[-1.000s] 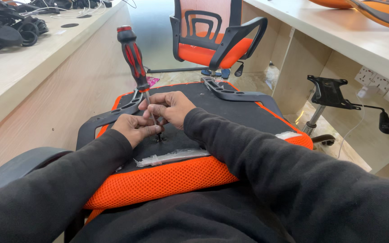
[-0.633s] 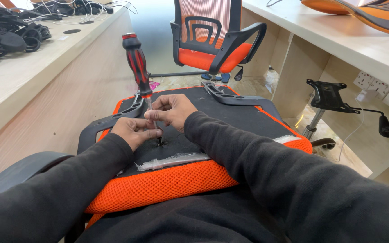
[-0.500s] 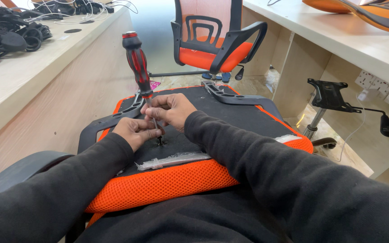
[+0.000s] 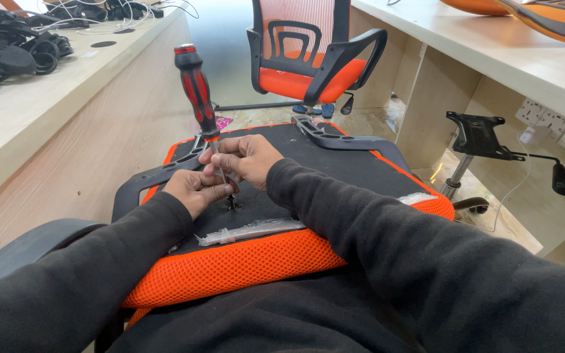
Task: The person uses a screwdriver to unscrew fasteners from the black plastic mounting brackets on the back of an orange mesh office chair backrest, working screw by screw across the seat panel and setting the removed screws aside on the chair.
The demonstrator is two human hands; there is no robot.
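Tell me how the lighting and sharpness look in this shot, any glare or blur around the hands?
Head view: soft, even daylight with faint shadows; mild glare on the glossy floor behind the assembled orange mesh chair. The left hand, right hand and red-and-black-handled screwdriver are sharp, with no motion blur. The wide lens bows the pale wooden desk edges slightly.

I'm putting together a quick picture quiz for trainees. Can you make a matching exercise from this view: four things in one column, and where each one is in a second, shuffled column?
Things:
1. screwdriver
2. clear plastic bag
3. black metal chair mechanism with lever
4. assembled orange chair

Places:
A. standing on the floor farther back, between the two benches
B. lying flat on the black underside of the seat, near its orange edge
C. upright, its shaft held between the left hand and the right hand
D. under the bench on the right, beside the wall sockets

Pairs: 1-C, 2-B, 3-D, 4-A
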